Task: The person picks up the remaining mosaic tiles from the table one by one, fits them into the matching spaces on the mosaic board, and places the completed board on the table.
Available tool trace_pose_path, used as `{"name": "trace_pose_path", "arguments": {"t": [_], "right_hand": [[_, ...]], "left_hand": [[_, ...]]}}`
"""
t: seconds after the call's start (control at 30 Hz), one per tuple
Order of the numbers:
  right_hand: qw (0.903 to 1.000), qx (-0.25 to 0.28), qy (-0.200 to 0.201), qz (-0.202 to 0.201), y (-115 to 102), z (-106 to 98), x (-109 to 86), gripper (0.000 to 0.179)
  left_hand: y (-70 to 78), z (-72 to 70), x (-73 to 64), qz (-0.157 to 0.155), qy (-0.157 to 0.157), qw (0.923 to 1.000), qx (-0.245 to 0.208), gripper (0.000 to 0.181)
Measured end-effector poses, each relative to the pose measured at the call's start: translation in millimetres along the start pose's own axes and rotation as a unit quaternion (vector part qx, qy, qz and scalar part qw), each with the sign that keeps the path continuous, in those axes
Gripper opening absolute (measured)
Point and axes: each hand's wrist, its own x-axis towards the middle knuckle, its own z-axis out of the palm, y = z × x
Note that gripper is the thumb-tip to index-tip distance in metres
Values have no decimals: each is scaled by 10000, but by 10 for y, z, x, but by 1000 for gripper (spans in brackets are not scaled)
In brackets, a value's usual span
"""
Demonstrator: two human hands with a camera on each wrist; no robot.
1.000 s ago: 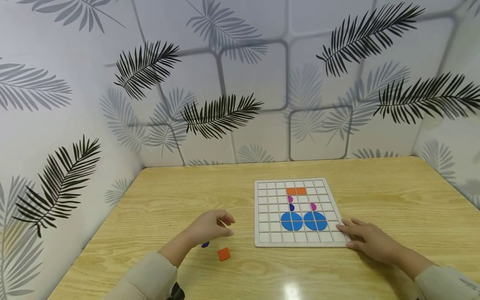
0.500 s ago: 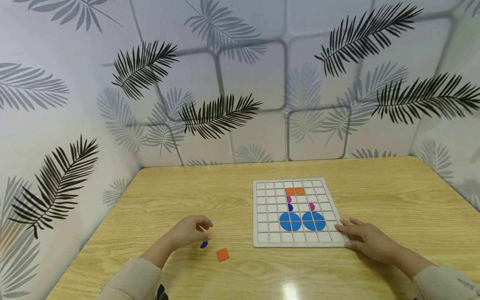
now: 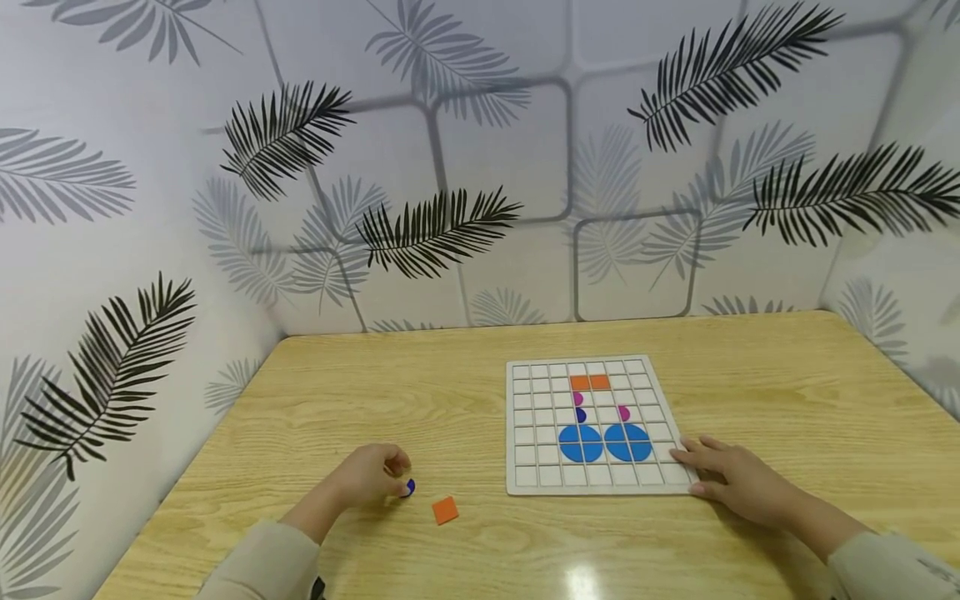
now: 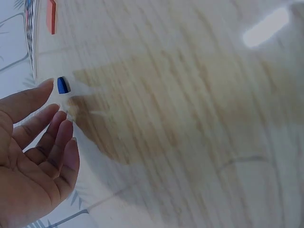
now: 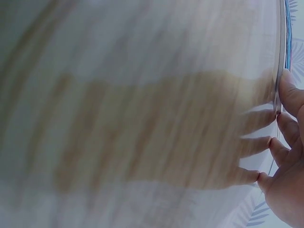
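My left hand (image 3: 372, 475) is unclenched and grasps nothing, its thumb right at the dark blue half-circle tile (image 3: 410, 487) on the wood-grain table (image 3: 375, 379), beside an orange square tile (image 3: 445, 510). My right hand (image 3: 741, 485), fingers loosely extended, touches the white grid board's (image 3: 525, 454) right edge.

Indoor rm, home or studio, can't tell which: leaf-print walls (image 3: 480, 150) behind & either side of wood-grain worktop (image 3: 420, 383).
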Motion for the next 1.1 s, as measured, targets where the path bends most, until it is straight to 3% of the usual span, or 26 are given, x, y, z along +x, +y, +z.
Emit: {"name": "trace_pose_path", "arguments": {"t": [1.1], "right_hand": [[9999, -34, -72, 113, 1, -2, -3, 46]], "left_hand": [[-25, 70, -21, 183, 62, 9996, -219, 14]]}}
